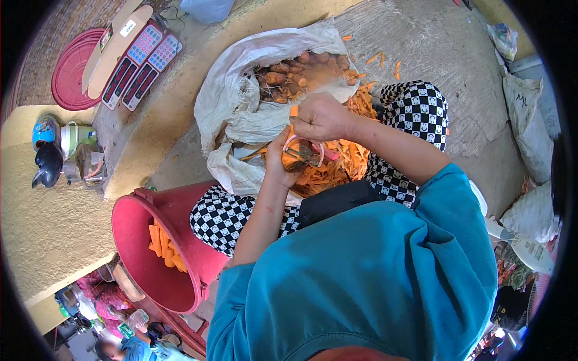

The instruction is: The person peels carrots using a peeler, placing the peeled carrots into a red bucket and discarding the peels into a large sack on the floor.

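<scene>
My left hand (282, 157) is closed around an orange carrot (292, 161). A peeler with a metal blade (311, 157) and pink parts lies against that carrot; which hand grips it I cannot tell. Just above, my right hand (322, 117) is a fist, and an orange piece of carrot (293, 111) sticks out beside its fingers. Under both hands, orange peelings (340, 165) form a heap between my legs. Beyond them, a white woven sack (226, 114) gapes around several unpeeled carrots (280, 78).
A red bucket (162, 207) at my left holds peeled carrots (161, 243). Farther left are two-panel scales (141, 63), a round red lid (72, 72) and small containers (77, 141) on a ledge. White sacks (524, 108) stand at right. Another person (129, 349) is at lower left.
</scene>
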Available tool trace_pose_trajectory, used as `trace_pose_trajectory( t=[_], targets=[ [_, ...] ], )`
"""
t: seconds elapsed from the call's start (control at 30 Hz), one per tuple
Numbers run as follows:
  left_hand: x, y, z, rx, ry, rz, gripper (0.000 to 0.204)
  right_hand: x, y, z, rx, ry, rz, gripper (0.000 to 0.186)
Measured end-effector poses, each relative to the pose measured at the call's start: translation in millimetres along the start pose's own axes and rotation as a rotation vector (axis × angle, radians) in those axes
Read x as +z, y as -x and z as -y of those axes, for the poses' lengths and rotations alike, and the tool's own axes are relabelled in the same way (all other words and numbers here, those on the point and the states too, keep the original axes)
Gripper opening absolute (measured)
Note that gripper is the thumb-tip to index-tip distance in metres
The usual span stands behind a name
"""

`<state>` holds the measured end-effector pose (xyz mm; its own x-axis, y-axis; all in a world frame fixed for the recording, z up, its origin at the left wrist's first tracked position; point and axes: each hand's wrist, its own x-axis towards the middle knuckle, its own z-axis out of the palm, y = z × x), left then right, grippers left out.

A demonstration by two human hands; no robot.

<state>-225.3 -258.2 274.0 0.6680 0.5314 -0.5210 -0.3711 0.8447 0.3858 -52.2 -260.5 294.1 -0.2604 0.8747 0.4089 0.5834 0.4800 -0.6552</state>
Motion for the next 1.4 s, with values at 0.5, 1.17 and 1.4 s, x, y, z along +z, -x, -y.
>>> trace_pose_trajectory(
  t=[0.5, 1.17, 1.4],
  targets=[
    [-12.8, 7.7, 0.6, -0.067, -0.054, 0.369, 0.045, -25.7, -11.5, -97.5, 0.279, 0.569, -0.011, 0.038],
    [-5.3, -10.8, -1.6, -0.078, -0.085, -0.028, 0.042, -15.3, 2.5, 6.5, 0.039, 0.12, 0.013, 0.038],
    [10.3, 2.2, -1.9, -0.059, -0.1, -0.017, 0.031, -7.0, 5.5, 2.1, -0.002, 0.165, 0.002, 0.04]
  ],
)
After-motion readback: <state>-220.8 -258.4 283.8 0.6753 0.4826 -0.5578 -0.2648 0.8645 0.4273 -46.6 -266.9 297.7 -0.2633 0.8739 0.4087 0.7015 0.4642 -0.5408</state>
